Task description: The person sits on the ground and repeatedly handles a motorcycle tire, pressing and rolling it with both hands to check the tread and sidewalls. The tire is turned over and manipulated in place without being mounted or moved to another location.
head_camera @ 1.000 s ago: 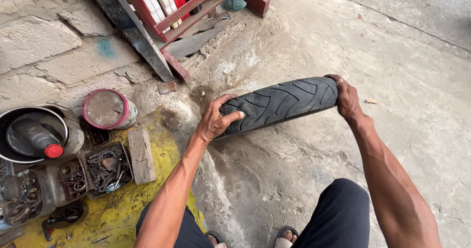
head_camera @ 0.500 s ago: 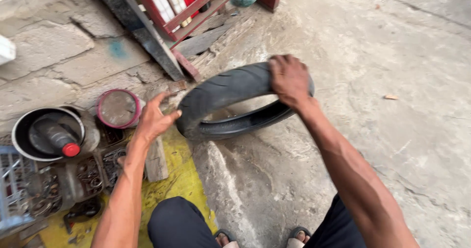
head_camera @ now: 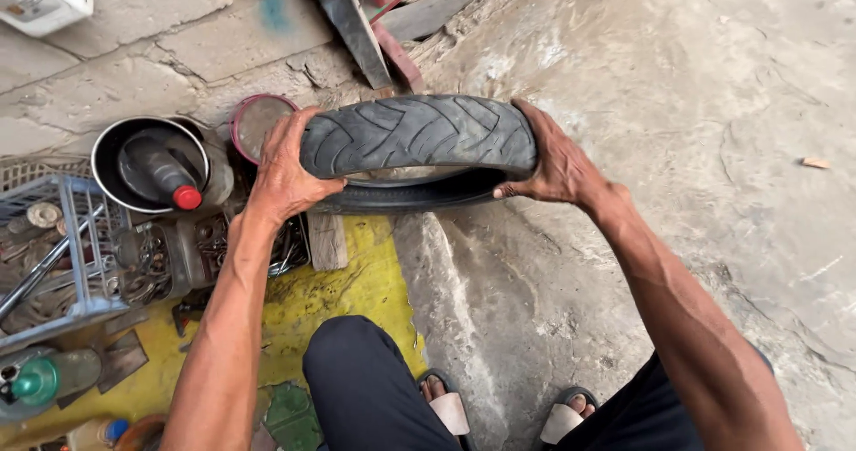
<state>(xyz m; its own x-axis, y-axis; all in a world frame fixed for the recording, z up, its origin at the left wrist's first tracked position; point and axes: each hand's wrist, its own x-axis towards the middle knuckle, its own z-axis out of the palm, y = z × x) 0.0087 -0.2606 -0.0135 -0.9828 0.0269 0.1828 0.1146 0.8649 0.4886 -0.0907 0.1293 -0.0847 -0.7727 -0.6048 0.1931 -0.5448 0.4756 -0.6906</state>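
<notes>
Both hands clamp one black motorcycle tyre (head_camera: 417, 135) between them, the left hand (head_camera: 283, 168) wrapped over its left end with fingers on the tread, the right hand (head_camera: 555, 161) pressed flat against its right end; the tyre is held off the ground, tread upward, above the cracked concrete floor (head_camera: 713, 148) and just ahead of the person's knees; one round metal pot (head_camera: 111, 148) at the left holds one dark bottle with a red cap (head_camera: 165, 179); one round tin with a red rim (head_camera: 254, 117) lies behind the left hand, partly hidden by it; one blue wire crate (head_camera: 67, 246) holds metal parts and rods, too tangled to count; one green-capped bottle (head_camera: 45, 380) lies on the yellow sheet (head_camera: 357, 282); one small wooden block (head_camera: 327, 241) sits below the tyre; two sandalled feet show at the bottom edge.
</notes>
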